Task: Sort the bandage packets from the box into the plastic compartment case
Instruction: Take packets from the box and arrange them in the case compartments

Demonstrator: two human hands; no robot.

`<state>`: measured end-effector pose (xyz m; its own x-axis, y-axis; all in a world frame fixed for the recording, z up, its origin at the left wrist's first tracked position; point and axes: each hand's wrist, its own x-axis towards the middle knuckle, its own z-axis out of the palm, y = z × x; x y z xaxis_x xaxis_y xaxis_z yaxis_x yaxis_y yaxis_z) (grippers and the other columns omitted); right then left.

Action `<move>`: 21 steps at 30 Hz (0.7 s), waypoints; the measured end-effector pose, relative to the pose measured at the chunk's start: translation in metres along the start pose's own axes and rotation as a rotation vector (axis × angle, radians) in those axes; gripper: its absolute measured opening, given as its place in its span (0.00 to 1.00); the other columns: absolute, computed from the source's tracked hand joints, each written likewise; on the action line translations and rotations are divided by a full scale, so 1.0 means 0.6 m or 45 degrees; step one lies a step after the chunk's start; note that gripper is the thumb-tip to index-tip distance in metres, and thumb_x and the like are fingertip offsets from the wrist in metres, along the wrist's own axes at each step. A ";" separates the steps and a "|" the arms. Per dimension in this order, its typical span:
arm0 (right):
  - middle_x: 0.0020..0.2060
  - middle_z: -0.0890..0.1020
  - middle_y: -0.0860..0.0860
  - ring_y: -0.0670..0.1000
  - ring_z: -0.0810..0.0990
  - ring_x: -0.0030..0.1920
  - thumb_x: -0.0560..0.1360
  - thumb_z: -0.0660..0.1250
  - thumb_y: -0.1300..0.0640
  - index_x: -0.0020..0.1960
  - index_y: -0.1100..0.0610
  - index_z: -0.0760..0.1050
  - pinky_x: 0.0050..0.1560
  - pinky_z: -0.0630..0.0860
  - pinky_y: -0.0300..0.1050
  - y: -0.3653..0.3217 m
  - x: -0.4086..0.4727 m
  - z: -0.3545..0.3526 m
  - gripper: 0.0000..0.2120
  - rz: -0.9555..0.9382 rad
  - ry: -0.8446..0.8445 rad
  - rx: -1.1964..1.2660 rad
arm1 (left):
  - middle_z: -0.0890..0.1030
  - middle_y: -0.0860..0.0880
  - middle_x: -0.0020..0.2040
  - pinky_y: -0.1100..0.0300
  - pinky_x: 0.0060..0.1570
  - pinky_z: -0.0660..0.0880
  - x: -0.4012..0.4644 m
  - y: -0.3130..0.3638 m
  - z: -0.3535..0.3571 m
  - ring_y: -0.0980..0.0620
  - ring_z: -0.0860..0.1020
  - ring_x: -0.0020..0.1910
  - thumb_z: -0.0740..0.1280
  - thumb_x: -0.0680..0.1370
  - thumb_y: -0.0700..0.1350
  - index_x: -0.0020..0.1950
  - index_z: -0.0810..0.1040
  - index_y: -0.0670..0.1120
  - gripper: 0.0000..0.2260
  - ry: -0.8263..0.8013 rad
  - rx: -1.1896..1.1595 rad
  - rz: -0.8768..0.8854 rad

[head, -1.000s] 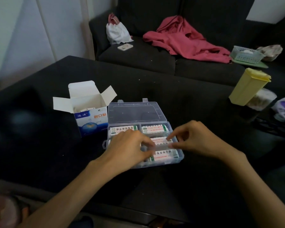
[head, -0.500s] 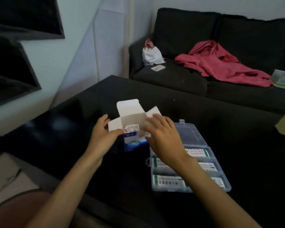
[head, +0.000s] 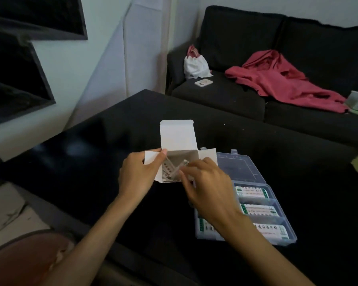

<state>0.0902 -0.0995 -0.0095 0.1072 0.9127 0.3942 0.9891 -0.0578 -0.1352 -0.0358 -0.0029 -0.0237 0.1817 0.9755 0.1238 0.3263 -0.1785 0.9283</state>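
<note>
Now your left hand [head: 135,178] grips the left side of the white box [head: 177,141], with the thumb curled over its flap. The box sits open on the black table [head: 112,124], and bandage packets [head: 168,169] lean inside it. Your right hand [head: 207,188] reaches into the box, and its fingers pinch one packet. Just to the right lies the plastic case [head: 256,182], lid open, with more packets [head: 251,191] lined up in its slots.
</note>
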 end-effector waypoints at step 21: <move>0.64 0.75 0.56 0.56 0.78 0.56 0.78 0.63 0.54 0.64 0.59 0.74 0.52 0.75 0.44 0.008 0.091 -0.017 0.17 0.114 -1.048 0.215 | 0.83 0.56 0.53 0.51 0.57 0.74 -0.005 -0.008 -0.008 0.55 0.79 0.55 0.68 0.76 0.52 0.53 0.84 0.53 0.09 -0.177 -0.015 0.182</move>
<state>0.1016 -0.0540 0.0205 0.0120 0.9147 -0.4040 0.9452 -0.1423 -0.2939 -0.0421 -0.0046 -0.0267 0.3519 0.9131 0.2059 0.2773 -0.3119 0.9088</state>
